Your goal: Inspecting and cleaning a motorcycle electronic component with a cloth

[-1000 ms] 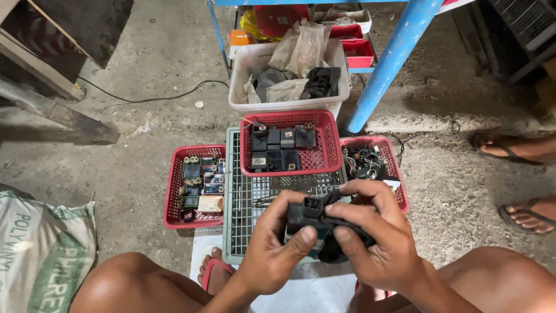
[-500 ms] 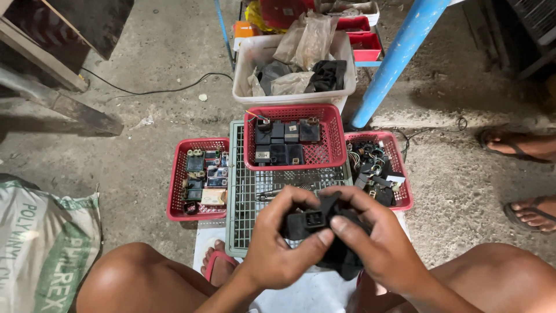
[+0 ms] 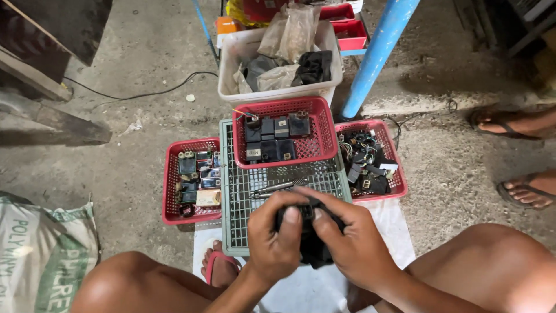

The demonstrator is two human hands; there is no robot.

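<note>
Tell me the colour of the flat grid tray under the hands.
Grey-green flat grid tray, shown in the head view.

Head cam, single view: looking steeply down, close above left hand [image 3: 277, 240] and right hand [image 3: 354, 246]; baskets lying just beyond.

Both hands [image 3: 315, 240] closed tighter over black part [image 3: 313, 246], thumbs now pressing top.

A small black plastic part [image 3: 310, 235], boxy and dark all over, sits clasped between both hands above the near end of a grey-green grid tray [image 3: 234, 191]. Fingers cover most of it, so only its top edge and a lower corner show. Its upper face tilts toward the camera; finer details cannot be made out.
</note>
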